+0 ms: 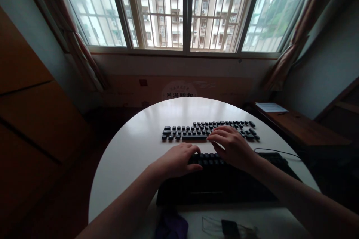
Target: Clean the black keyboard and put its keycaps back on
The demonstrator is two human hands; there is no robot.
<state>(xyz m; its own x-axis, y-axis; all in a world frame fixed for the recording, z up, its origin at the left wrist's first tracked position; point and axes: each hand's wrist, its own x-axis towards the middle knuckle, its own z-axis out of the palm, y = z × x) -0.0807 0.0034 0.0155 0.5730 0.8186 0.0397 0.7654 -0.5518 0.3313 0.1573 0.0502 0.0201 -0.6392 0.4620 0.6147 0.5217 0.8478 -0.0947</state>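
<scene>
A black keyboard (213, 183) lies on the round white table, with some keycaps visible on its far part between my hands. My left hand (178, 160) grips the keyboard's far left part, its index finger curled over the edge and its thumb stretched along the keys. Beyond the keyboard, loose black keycaps (185, 130) stand in rows, among them a long space bar keycap (194, 137). My right hand (231, 143) hovers between keyboard and rows, fingers apart, fingertips close to the right end of the space bar keycap. It covers part of the rows.
The white table (126, 157) has a curved edge. A thin black cable (276, 150) runs to the right. Near me lie a purple cloth (172, 226), a small dark object (230, 227) and a wire tool (210, 224). A wooden bench (305, 129) stands at right.
</scene>
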